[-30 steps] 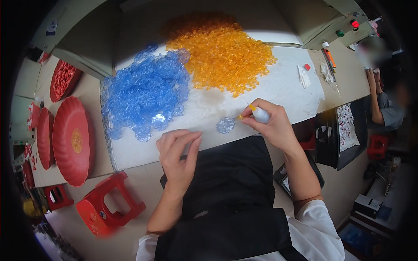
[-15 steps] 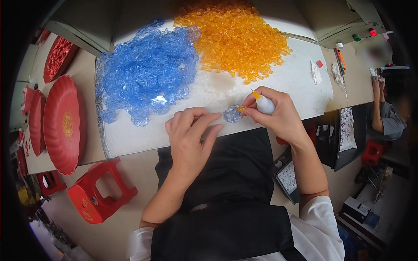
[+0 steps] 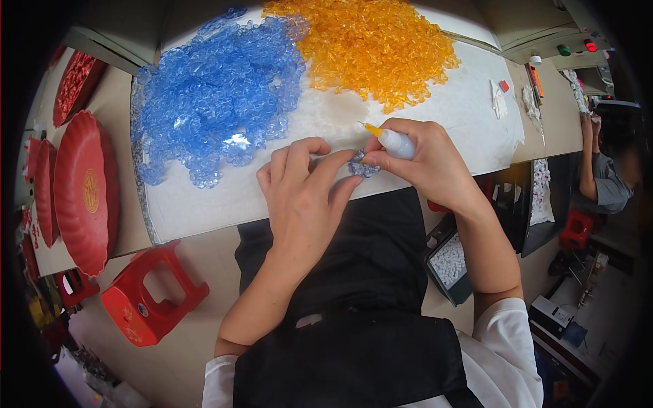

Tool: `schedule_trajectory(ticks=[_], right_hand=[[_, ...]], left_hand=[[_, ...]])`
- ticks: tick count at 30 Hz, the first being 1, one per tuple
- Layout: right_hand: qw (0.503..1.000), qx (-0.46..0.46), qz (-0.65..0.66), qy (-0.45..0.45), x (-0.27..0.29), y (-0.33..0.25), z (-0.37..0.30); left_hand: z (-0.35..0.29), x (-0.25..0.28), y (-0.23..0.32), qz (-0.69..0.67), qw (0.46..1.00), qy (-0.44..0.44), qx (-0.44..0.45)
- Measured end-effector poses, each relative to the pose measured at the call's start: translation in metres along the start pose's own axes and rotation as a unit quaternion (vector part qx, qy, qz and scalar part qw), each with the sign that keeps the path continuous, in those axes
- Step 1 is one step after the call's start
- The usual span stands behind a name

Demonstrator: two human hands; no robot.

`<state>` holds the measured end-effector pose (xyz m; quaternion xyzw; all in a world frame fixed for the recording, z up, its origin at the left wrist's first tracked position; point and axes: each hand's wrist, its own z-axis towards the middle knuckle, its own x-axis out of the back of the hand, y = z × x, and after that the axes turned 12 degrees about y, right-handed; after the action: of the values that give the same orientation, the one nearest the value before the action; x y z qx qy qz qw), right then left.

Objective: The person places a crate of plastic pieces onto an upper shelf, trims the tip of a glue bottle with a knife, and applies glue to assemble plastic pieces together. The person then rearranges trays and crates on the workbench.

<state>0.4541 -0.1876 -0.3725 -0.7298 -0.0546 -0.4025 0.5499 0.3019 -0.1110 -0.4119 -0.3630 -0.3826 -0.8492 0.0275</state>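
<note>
In my right hand (image 3: 425, 153) is a white squeeze bottle (image 3: 397, 143) with a yellow nozzle and a thin needle tip, which points up and left. The thumb and forefinger of that hand also meet at the top of a small clear-blue plastic flower (image 3: 365, 168). My left hand (image 3: 303, 183) grips this flower's left side with thumb and forefinger, its other fingers curled loosely. The flower is tilted over the front part of the white-covered table. Whether a small orange piece sits at my right fingertips cannot be made out.
Beyond my hands lie a heap of clear-blue plastic flowers (image 3: 218, 95) and a heap of orange plastic pieces (image 3: 381, 51). Red scalloped trays (image 3: 88, 194) stand at the left, above a red stool (image 3: 153, 292). A bin of white pieces (image 3: 449, 265) is by my right arm. Another person (image 3: 602, 177) works far right.
My left hand has closed on the flower, which is now tipped up from lying flat. My right hand has brought its fingertips to the flower's top, the bottle swinging left.
</note>
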Motion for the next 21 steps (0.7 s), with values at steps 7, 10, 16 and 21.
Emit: schedule_trajectory(ticks=[7, 10, 16, 21], right_hand=[[0.999, 0.012, 0.032, 0.013, -0.0051, 0.0062, 0.0007], [0.999, 0.021, 0.018, 0.020, -0.0061, 0.0057, 0.0005], [0.999, 0.033, -0.004, 0.031, -0.0080, 0.0059, -0.0007], [0.998, 0.048, -0.018, 0.029, -0.0073, 0.0051, -0.0012]], left_hand=[[-0.0002, -0.0020, 0.0000, 0.005, 1.000, 0.006, -0.002], [-0.0001, -0.0017, -0.0001, 0.007, 1.000, 0.009, -0.002], [0.0000, -0.0024, -0.0001, 0.007, 1.000, 0.009, 0.000], [0.0000, -0.0026, -0.0001, 0.007, 1.000, 0.009, 0.001]])
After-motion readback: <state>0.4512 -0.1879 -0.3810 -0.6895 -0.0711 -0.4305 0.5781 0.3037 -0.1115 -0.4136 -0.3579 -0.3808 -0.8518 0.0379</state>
